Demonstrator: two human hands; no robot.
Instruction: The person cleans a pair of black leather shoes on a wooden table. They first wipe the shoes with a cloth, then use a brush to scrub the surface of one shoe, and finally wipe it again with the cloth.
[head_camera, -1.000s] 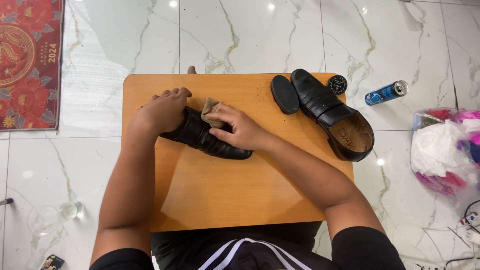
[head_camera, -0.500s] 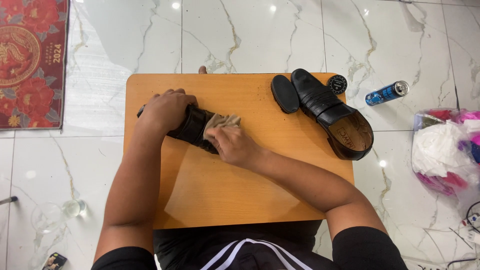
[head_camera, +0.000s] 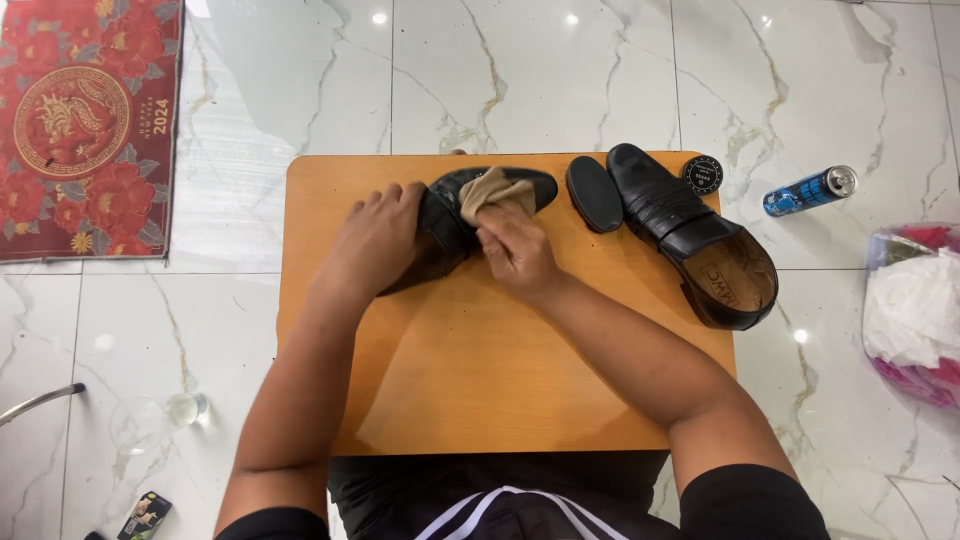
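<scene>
Left hand (head_camera: 385, 235) clamped over black shoe (head_camera: 450, 215) on the desk (head_camera: 480, 400), right hand (head_camera: 515, 250) just beside it, grip closed pressing tan cloth (head_camera: 492, 190) onto the shoe's toe, second shoe (head_camera: 690, 235) well right.

Left hand (head_camera: 378, 238) clamps a black shoe (head_camera: 452, 215) on the orange table (head_camera: 480, 380); right hand (head_camera: 515, 250) presses a tan cloth (head_camera: 492, 193) to its toe end; second black shoe (head_camera: 695, 235) lies to the right, a dark oval piece (head_camera: 594, 194), possibly an insole, beside it; small round tin (head_camera: 702, 174) at the table's far edge; blue can (head_camera: 811, 190) on marble floor (head_camera: 560, 80).
</scene>
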